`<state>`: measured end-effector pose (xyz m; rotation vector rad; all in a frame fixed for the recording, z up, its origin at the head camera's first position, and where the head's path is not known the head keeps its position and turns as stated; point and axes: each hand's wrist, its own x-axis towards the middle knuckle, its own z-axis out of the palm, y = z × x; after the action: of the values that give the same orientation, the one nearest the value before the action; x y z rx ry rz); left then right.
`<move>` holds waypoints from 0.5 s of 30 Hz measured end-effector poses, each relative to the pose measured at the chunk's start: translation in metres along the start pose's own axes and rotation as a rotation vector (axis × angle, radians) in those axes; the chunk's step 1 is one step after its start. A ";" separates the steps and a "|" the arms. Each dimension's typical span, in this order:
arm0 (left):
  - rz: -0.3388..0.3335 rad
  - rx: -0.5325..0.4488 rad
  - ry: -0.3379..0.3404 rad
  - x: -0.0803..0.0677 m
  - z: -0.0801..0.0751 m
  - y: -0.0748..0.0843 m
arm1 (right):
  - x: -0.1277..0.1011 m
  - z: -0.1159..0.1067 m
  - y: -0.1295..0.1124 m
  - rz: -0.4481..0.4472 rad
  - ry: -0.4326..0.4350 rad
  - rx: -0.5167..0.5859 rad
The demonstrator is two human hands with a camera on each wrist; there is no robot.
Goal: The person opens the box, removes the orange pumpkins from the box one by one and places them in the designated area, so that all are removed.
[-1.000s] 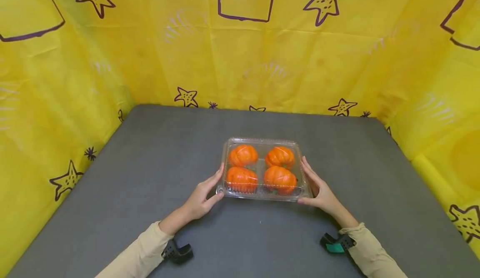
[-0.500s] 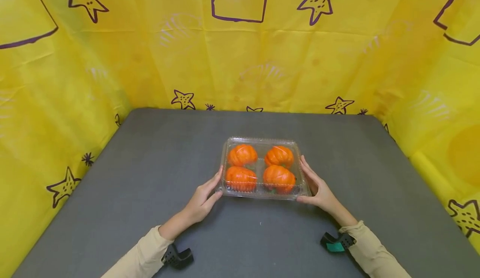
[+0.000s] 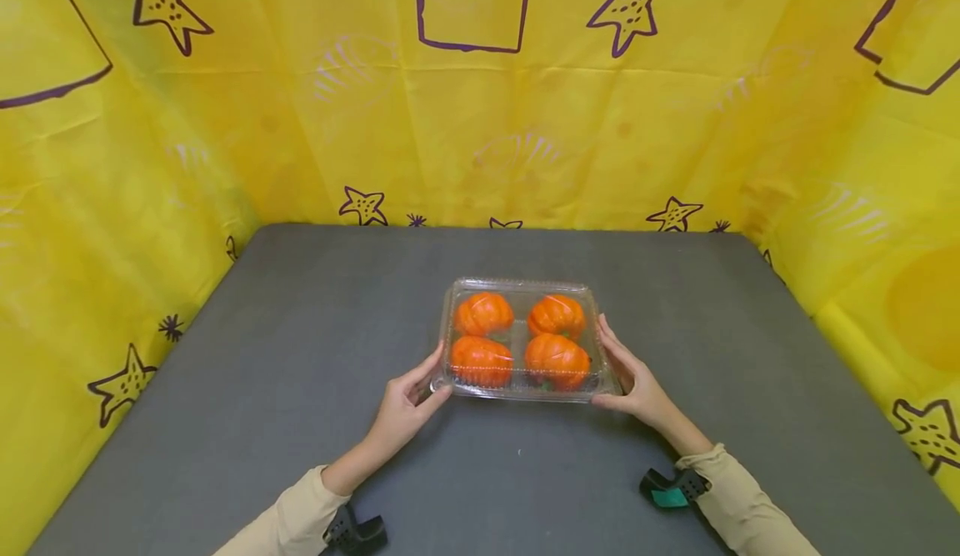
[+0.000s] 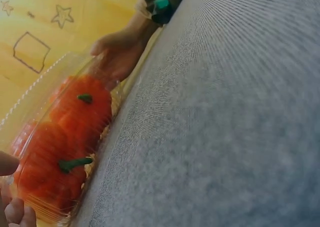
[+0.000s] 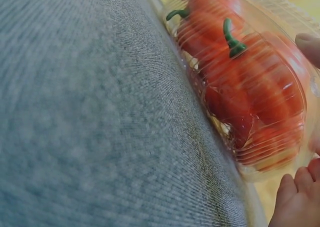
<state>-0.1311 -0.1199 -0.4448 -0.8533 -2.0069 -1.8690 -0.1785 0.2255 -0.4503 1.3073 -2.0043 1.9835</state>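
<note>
**Two hands framing a closed clamshell of four pumpkins**

The clear clamshell container (image 3: 522,341) sits near the middle of the grey table (image 3: 262,356), lid down, with four orange pumpkins (image 3: 556,361) inside in two rows. The left hand (image 3: 406,403) lies against the container's near-left corner, fingers extended along the side wall and thumb at the front rim. The right hand (image 3: 633,383) mirrors it on the right side, fingers straight along the wall, thumb toward the near-right corner. Neither hand curls round the plastic; both rest flat against it.

Judged from this pose, the thin walls call for even, light pressure from both sides, so that the shell neither buckles nor twists and the lid seam stays aligned.

The head view alone shows the whole layout and the yellow star-printed backdrop (image 3: 480,122). The left wrist view adds the green stems (image 4: 75,163) of the near pumpkins and the ribbed front wall. The right wrist view shows those ribs close up and the right fingertips (image 5: 300,187) at the flange, detail lost from above.
</note>
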 end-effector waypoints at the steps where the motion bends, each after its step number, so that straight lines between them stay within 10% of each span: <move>1: -0.001 0.005 0.008 0.000 0.001 0.000 | 0.000 -0.001 0.000 0.001 0.002 -0.003; 15: 0.061 0.155 0.045 0.007 0.007 0.026 | -0.001 -0.003 0.001 0.010 0.001 -0.006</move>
<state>-0.1204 -0.1119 -0.4203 -0.8121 -2.0432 -1.6610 -0.1798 0.2281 -0.4517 1.2980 -2.0185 1.9802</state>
